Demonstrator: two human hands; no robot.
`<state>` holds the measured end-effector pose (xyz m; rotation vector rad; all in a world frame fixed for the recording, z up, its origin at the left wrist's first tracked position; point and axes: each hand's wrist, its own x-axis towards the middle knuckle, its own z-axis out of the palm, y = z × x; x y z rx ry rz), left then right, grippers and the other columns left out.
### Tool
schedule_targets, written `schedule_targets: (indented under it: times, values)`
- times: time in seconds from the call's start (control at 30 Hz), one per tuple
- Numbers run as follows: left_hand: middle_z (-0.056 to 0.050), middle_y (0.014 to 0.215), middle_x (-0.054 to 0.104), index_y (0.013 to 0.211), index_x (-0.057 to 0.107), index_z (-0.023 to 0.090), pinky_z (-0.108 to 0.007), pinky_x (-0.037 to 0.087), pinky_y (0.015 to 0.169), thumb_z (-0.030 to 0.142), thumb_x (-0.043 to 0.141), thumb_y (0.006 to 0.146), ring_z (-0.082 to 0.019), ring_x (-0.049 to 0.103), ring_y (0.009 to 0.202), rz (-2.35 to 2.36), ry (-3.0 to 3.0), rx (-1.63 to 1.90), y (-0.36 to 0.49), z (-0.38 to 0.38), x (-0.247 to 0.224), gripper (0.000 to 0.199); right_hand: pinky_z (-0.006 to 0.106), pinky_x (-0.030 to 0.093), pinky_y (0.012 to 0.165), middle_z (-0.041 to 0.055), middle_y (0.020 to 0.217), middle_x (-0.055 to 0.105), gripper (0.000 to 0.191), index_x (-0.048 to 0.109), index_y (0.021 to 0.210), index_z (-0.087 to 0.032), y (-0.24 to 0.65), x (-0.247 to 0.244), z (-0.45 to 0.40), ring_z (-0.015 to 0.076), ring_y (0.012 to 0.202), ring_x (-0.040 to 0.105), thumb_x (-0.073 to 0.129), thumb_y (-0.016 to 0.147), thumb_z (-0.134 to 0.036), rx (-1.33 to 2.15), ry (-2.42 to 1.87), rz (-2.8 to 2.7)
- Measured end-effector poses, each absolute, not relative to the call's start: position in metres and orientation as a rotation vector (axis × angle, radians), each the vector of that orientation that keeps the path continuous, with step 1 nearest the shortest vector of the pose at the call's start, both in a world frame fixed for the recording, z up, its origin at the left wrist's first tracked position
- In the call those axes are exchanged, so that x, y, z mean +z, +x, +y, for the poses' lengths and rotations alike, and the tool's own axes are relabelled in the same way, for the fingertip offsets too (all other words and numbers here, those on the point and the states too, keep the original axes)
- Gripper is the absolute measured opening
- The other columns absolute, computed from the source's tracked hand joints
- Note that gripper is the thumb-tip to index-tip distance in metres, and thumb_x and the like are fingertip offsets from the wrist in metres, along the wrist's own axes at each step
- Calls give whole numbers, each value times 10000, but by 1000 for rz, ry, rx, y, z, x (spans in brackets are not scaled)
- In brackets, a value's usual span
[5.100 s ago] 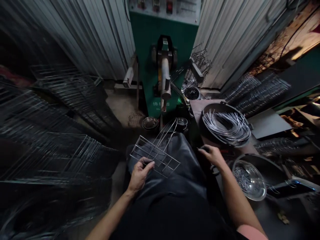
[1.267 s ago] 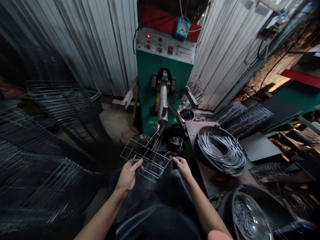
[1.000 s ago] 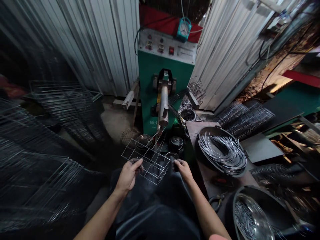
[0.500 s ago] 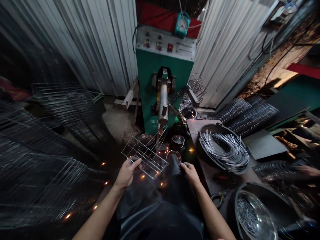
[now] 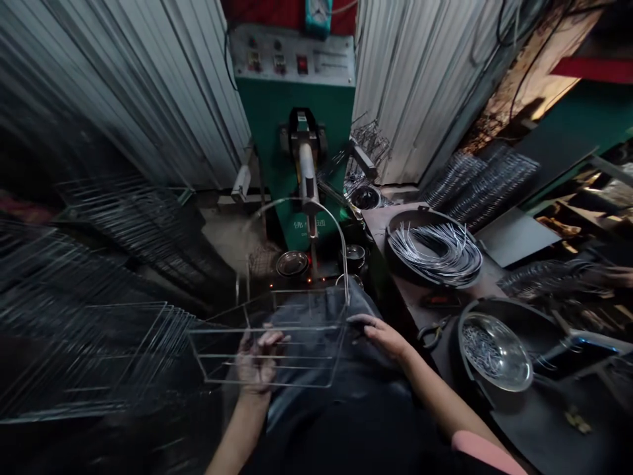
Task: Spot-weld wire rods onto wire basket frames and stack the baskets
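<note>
A wire rack (image 5: 297,328) with a tall curved wire arch is in front of me, low over my dark apron, blurred by motion. My left hand (image 5: 257,359) is behind its wires at the left, fingers curled around part of the rack. At the rack's right side is my right hand (image 5: 378,333), its fingers near the foot of the arch; whether they grip the wire is unclear. Beyond the arch stands a green welding machine (image 5: 297,158), its metal arm and electrode pointing down above small round bowls (image 5: 291,264).
Stacked wire racks (image 5: 123,356) fill the left. On the right bench are a pan of cut wires (image 5: 435,247), a steel bowl of short pieces (image 5: 494,353) and pliers (image 5: 432,336). Another person's hand (image 5: 620,276) shows at the far right.
The view has shifted. The flat wire grid over my lap has turned, and a rack with a large arch now shows between my hands. The bright sparks have mostly gone.
</note>
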<state>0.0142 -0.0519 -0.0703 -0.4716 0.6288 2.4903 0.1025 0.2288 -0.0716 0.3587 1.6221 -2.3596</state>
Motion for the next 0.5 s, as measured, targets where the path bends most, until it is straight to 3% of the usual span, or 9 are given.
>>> schedule_targets:
  times: [0.13, 0.33, 0.5]
  values:
    - [48, 550, 449, 814, 530, 203, -149, 511, 603, 339, 584, 741, -65, 467, 457, 687, -565, 2339, 17, -38, -88, 163, 296, 474, 695, 77, 838, 655, 481, 656, 876, -145, 121, -63, 207, 168, 754, 605, 758, 576, -507, -2441, 405, 1518]
    - [53, 552, 447, 881, 509, 180, -105, 486, 538, 284, 582, 753, -43, 456, 447, 511, -559, 2276, 21, -42, -100, 181, 234, 431, 583, -33, 630, 592, 347, 539, 791, -195, 130, -68, 189, 106, 552, 548, 745, 620, -416, -2480, 521, 1736]
    - [55, 540, 429, 918, 506, 181, -111, 477, 497, 237, 520, 802, -47, 470, 441, 402, -689, 2259, 27, -52, -109, 130, 208, 373, 477, -51, 555, 527, 370, 550, 775, -185, 128, -72, 179, 86, 455, 476, 693, 639, -497, -2274, 510, 1724]
